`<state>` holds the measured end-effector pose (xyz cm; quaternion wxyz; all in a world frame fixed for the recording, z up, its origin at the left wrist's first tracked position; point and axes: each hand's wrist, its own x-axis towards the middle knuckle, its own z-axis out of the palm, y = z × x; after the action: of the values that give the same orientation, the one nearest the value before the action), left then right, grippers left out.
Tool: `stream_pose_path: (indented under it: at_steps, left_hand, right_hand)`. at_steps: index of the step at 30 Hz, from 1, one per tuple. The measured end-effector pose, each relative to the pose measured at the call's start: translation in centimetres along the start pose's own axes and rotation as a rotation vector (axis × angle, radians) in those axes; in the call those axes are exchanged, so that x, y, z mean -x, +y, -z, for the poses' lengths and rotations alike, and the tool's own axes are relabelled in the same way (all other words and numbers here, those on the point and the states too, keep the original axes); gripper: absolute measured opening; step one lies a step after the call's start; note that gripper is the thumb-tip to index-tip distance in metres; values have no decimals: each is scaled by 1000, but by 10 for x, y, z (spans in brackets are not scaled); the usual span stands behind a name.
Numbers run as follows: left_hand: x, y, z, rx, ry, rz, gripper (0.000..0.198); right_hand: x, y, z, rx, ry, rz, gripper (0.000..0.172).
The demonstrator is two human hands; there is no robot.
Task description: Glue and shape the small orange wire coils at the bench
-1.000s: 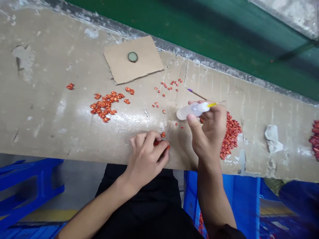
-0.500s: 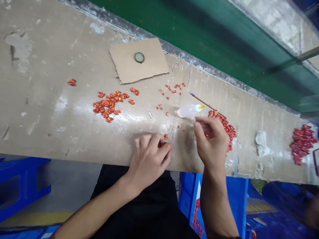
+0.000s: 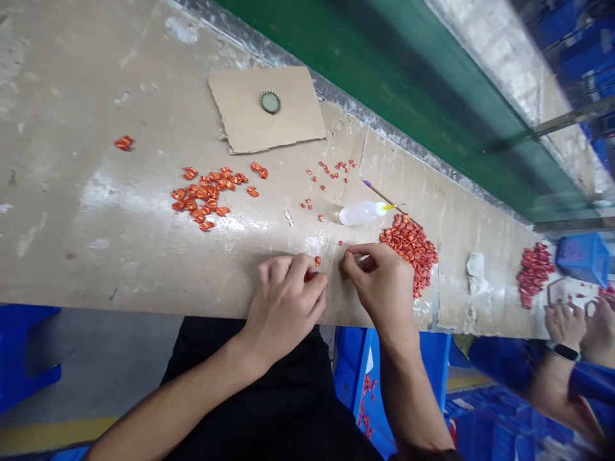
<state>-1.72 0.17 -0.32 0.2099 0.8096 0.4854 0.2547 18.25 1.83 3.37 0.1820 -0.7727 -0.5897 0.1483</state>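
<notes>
L hand point(image 3: 286, 298) clenched, fingers pinching small orange-red bits point(image 3: 311, 276) just below-left of squeeze bottle point(image 3: 360, 213). R hand point(image 3: 379, 282) has fingertips point(image 3: 346, 255) pinched together, can't tell if holding anything. Red heap point(image 3: 408, 246) right of bottle. Risk: bumped bits skid off bench point(image 3: 96, 192) edge, or slip from fingers.

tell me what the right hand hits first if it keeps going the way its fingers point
Probably the tiny orange fragment on the scuffed worktop, just past the fingertips of the right hand. Depth is hard to judge from this view, so the hand might pass above it.
</notes>
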Motion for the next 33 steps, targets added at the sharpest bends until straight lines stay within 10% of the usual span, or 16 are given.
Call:
stream_pose_path:
  at_steps: [23,33]
  left_hand:
    - [0,-1,-6,-14,55,-13,8]
    - [-2,2,-4,-20,32,28,6]
  right_hand:
    - [7,-1,-1,155,-78,228,9]
    - [23,-3,7,-413,-388,-246,12]
